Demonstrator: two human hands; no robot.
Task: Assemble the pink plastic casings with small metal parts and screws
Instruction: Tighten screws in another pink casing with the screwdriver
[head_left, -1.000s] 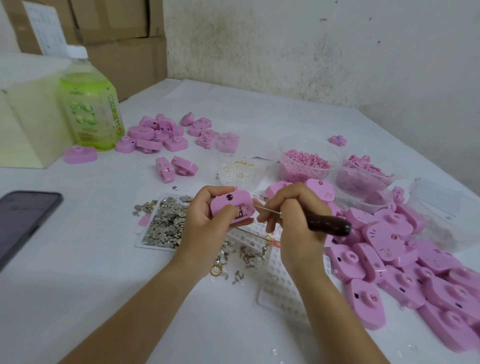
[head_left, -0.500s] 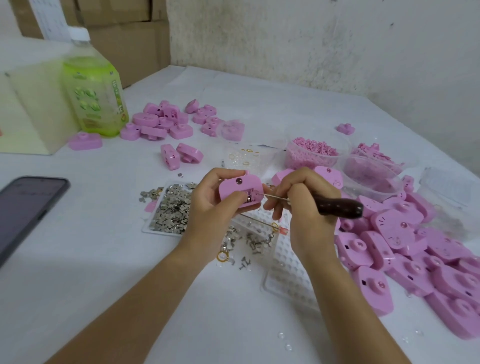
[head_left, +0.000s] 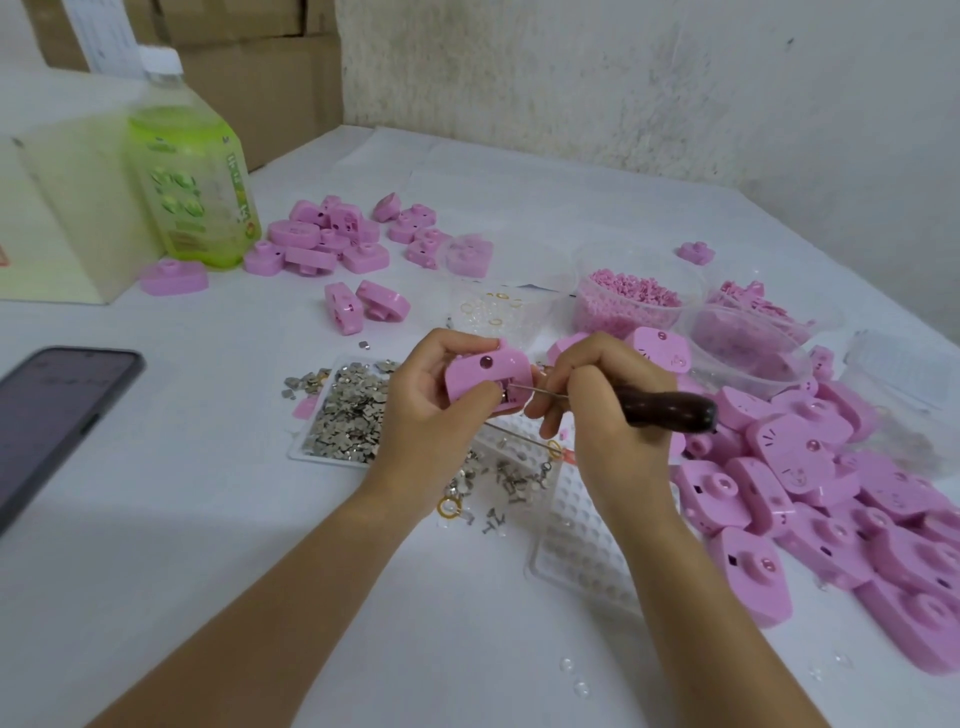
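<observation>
1. Both hands work: left hand (head_left: 421, 410) grips a pink casing (head_left: 485, 382) above the table (head_left: 208, 519), right hand (head_left: 597, 415) grasps a screwdriver (head_left: 670, 410), tip at its side.
2. I judge plenty left: a large heap of casings (head_left: 810, 467) lies right, a smaller group (head_left: 332, 239) far left.
3. Screw under the tip: I cannot see it.

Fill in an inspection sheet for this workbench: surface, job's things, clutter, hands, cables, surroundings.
Surface: white table, scattered with parts.
Job's things: pink casing held up; screwdriver tip at its side; tray of metal parts; loose screws; pile of casings at right.
Clutter: green bottle and phone at left.
Hands: left hand grips the pink casing; right hand grips the screwdriver.
Cables: nothing seen.
Surroundings: white wall; cardboard boxes behind.
</observation>
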